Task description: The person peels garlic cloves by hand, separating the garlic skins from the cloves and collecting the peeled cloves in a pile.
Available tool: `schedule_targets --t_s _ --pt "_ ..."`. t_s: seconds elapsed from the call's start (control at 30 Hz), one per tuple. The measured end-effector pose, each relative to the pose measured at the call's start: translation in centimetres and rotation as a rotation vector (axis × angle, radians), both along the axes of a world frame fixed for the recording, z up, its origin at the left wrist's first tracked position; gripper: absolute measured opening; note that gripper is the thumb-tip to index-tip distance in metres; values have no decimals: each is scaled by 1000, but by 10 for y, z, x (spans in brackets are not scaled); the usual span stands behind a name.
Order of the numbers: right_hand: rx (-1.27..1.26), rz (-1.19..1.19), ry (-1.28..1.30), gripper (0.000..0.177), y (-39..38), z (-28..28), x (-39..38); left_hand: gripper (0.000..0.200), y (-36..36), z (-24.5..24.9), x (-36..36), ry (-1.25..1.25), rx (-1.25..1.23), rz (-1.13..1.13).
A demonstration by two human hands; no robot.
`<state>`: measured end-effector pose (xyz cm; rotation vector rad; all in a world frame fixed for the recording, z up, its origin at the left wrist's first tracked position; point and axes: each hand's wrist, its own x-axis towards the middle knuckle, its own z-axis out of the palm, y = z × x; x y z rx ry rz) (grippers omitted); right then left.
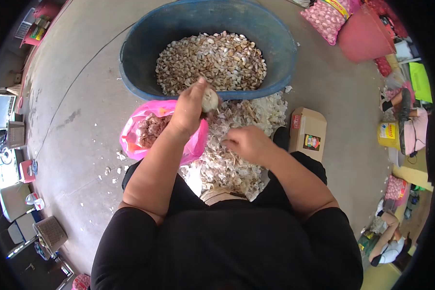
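My left hand (189, 110) is closed around a pale garlic bulb (210, 100), just in front of the tub's near rim. Lower and to the right, my right hand (249, 145) has its fingers curled together over a heap of papery garlic skins (232, 169); whatever it may hold is hidden. Beyond both hands stands a big blue tub (130, 72) with many loose garlic cloves (212, 63) on its bottom. Partly under my left forearm, an open pink plastic bag (130, 126) contains reddish-brown dried garlic scraps (152, 129).
A cardboard box (316, 123) lies to the right of the skins. Farther right are a red tub (365, 36), a mesh sack of garlic (321, 21), a yellow bucket (387, 134) and two other people. Baskets (50, 234) and chairs stand at the left, and a cable crosses the floor.
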<state>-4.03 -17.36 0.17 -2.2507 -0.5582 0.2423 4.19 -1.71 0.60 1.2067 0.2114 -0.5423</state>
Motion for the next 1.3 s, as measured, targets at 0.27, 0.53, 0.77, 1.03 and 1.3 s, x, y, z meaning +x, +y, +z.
schedule_targets --t_s 0.27,0.53,0.77,1.03,1.3 --pt "39 -416 157 22 -30 -7 28 34 -25 -21 0 81 -32 -120" --pt "481 -583 80 14 -33 -18 31 33 -39 -18 -4 13 -88 -277" --pt "576 -522 -3 18 -37 -13 34 45 -31 -20 -2 -210 144 -404" --pt "314 -460 -99 10 -36 -5 30 42 -23 -13 -13 -230 92 -407" --pt "204 -455 -283 9 -20 -9 32 39 -14 -23 -11 -255 153 -444"
